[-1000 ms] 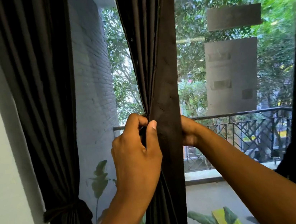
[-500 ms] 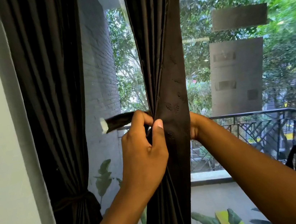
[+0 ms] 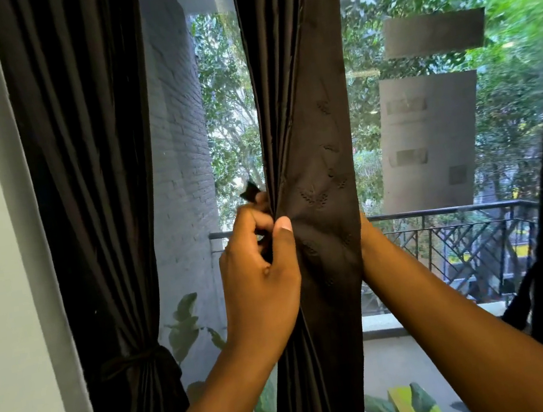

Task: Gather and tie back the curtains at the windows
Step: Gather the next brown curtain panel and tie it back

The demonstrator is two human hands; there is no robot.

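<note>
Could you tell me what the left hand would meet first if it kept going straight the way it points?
Probably the window glass behind the middle curtain that the left hand grips; depth is unclear.

Outside the glass: grey painted brick wall (image 3: 184,155) at left, black metal balcony railing (image 3: 457,236), green trees (image 3: 522,103) beyond, yellow-green leafy plant (image 3: 417,404) bottom centre.

The middle curtain (image 3: 305,132) is dark brown-black with small embroidered leaf-like motifs. The left curtain (image 3: 84,161) is plain dark brown-black. The brick wall (image 3: 179,148) outside is grey; the railing (image 3: 457,236) is black with diagonal latticework.
</note>
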